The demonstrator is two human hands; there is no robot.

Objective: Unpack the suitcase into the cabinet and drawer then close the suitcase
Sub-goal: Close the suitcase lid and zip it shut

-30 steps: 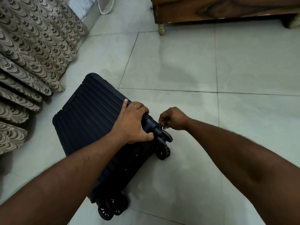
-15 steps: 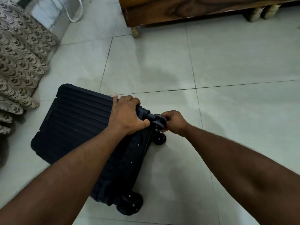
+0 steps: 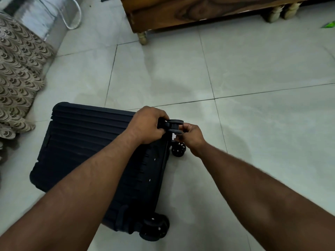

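A dark navy ribbed hard-shell suitcase (image 3: 87, 140) lies flat and closed on the tiled floor, wheels toward me and to the right. My left hand (image 3: 146, 125) grips its upper right corner at a wheel mount. My right hand (image 3: 192, 137) has its fingers curled on the raised twin wheel (image 3: 175, 126) at that corner; what the fingertips pinch is hidden. Two more wheels show, one (image 3: 178, 150) under my right hand and one (image 3: 154, 230) at the near corner.
A wooden piece of furniture (image 3: 199, 13) on short turned legs stands at the far side. A patterned brown curtain (image 3: 18, 78) hangs at the left, with a white cable (image 3: 74, 24) beyond it. Pale floor tiles (image 3: 253, 87) stretch to the right.
The suitcase has swung round on the floor, its far end now further left. Both hands stayed at the wheel corner, and my view shifted right and up.
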